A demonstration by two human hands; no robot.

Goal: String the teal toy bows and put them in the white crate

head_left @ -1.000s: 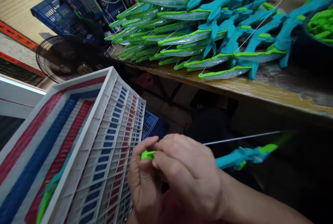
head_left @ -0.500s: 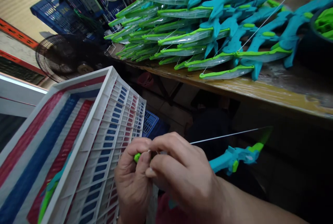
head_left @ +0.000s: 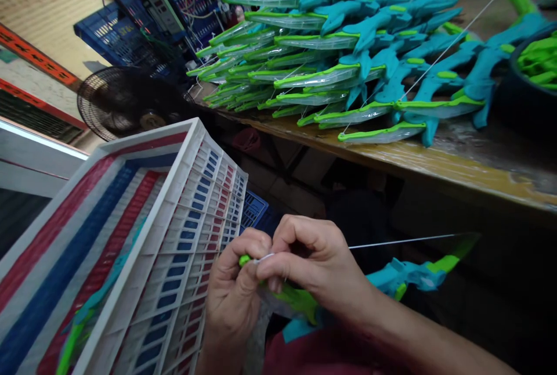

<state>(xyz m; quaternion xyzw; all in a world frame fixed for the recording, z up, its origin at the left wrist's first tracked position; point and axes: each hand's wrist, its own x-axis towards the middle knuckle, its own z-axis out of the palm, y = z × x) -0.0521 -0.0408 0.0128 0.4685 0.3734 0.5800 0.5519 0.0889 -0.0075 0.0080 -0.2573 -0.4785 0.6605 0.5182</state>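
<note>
My left hand (head_left: 232, 296) is closed round the green limb tip of a toy bow, and a bit of green shows above the fingers. Close against it, my right hand (head_left: 324, 262) pinches the white string (head_left: 400, 242) at that tip. The string runs right to the bow's far green end. The teal body of the toy bow (head_left: 407, 276) lies partly behind my right hand and forearm, over my lap. Part of its green limb with a clear cover shows below my fingers. The string's end between the fingertips is mostly hidden.
A white crate (head_left: 174, 151) with a striped lining stands at left, a teal and green toy bow (head_left: 93, 299) inside. More toy bows (head_left: 317, 76) are piled on the worktable (head_left: 383, 157). A dark tub (head_left: 505, 73) holds green parts. A fan (head_left: 126, 102) stands behind the crate.
The right hand has rolled and drawn back slightly from the left, so the white string between the fingertips and more of the green limb now show. The view has shifted a little.
</note>
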